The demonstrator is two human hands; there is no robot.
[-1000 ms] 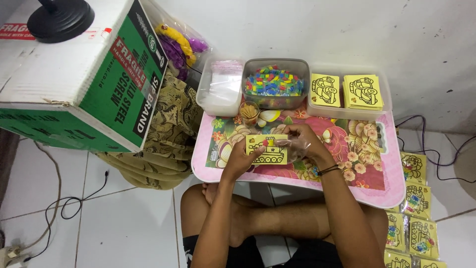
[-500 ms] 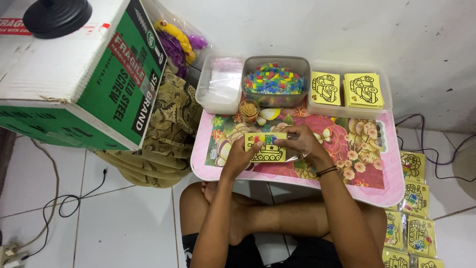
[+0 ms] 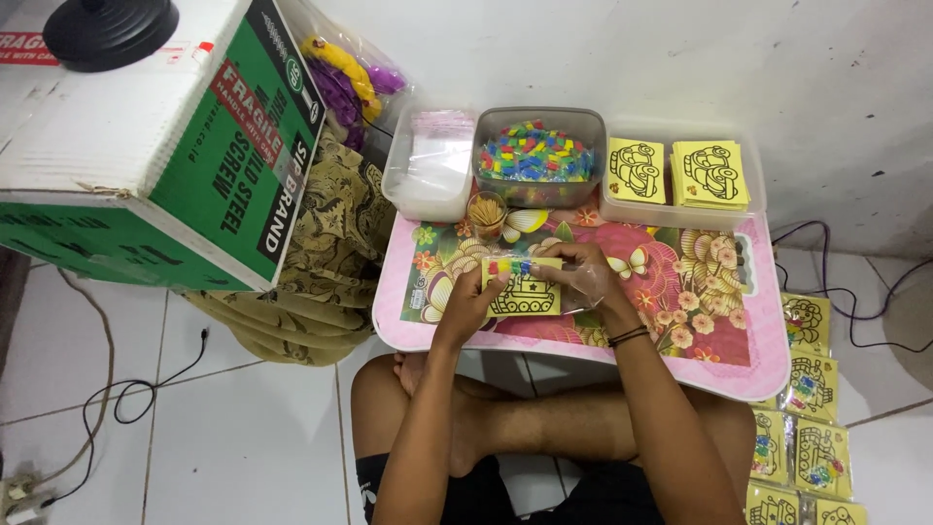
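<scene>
Pinched at both ends: yellow card [image 3: 525, 288] between left hand [image 3: 473, 303] and right hand [image 3: 586, 279], low over pink tray [image 3: 680, 340]. Risk: colour pieces [image 3: 508, 265] along top edge sliding off if tilted.

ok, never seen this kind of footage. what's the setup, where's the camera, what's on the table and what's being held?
There is no machine here: a person sits cross-legged on a tiled floor and works with bare hands. The one camera is worn on the person's head and looks straight down, so the arms come up from the bottom of the picture.

In front is a small pink flowered table. Along its far edge stand a tub of clear plastic bags, a tub of small coloured pieces and a tray of yellow picture cards. A little cup of sticks stands nearby.

The left hand and right hand together hold one yellow card with a row of coloured pieces along its top. Finished packs lie on the floor to the right.
</scene>
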